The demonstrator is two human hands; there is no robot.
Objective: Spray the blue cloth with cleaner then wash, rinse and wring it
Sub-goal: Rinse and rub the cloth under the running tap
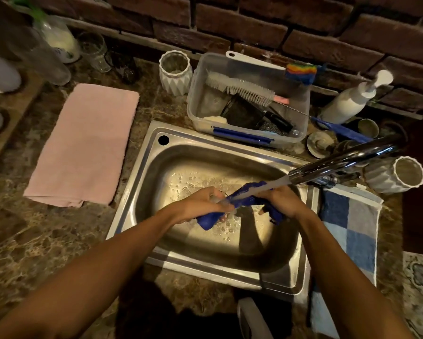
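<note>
The blue cloth (248, 199) is bunched into a rope over the steel sink (141, 165). My left hand (200, 204) grips its left end, and my right hand (282, 200) grips its right end. Water streams from the chrome tap (345, 160) onto the middle of the cloth. Soap bubbles lie on the sink floor beneath. No spray bottle can be made out for certain.
A pink towel (85, 145) lies left of the sink, a blue checked towel (352, 226) on the right. Behind the sink stands a clear tub (303, 113) of brushes, white vases (175, 72) (399, 174), a white pump bottle (350, 101) and glassware by the brick wall.
</note>
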